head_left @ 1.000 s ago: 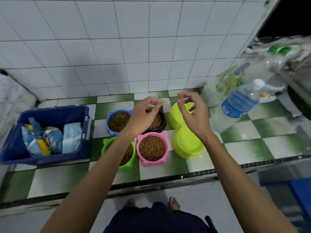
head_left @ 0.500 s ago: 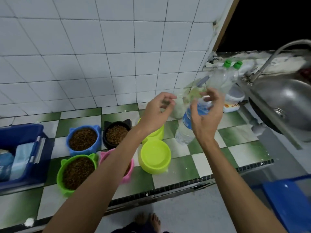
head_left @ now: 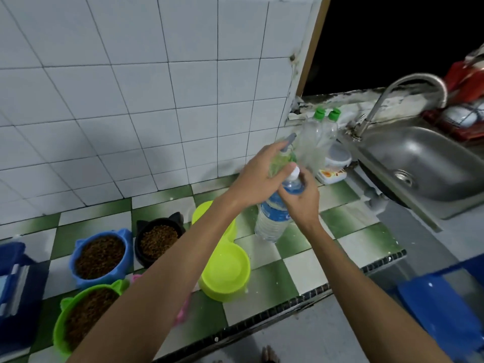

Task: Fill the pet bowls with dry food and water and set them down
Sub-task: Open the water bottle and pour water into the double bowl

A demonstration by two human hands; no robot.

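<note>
The water bottle (head_left: 272,218) stands tilted on the green-and-white tiled table (head_left: 301,260), at about two o'clock from the lime double bowl (head_left: 225,271); its blue label carries white lettering too blurred to read. The right hand (head_left: 301,200) has its grip wrapped around the bottle's neck and shoulder just under the white cap (head_left: 294,174), and the left hand (head_left: 259,176) has its fingers curled over the top near the cap, though whether they actually pinch the cap cannot be told. Half a second ago the right hand was only just reaching the bottle and the left hand hung open in the air beside it; a second ago both hands were over the bowls. The view has also swung toward the sink (head_left: 419,163), which lies at three o'clock from the bottle. At nine o'clock from the double bowl sit the black bowl (head_left: 157,241) and the blue bowl (head_left: 100,258), each filled with brown dry food, with the green bowl (head_left: 83,315) at seven o'clock, also full, and a sliver of pink bowl (head_left: 183,310) showing under the left forearm. Both wells of the double bowl look bare. Two clear bottles with green caps (head_left: 319,132) stand at twelve o'clock behind the hands, next to a small tub whose printed label is unreadable.
</note>
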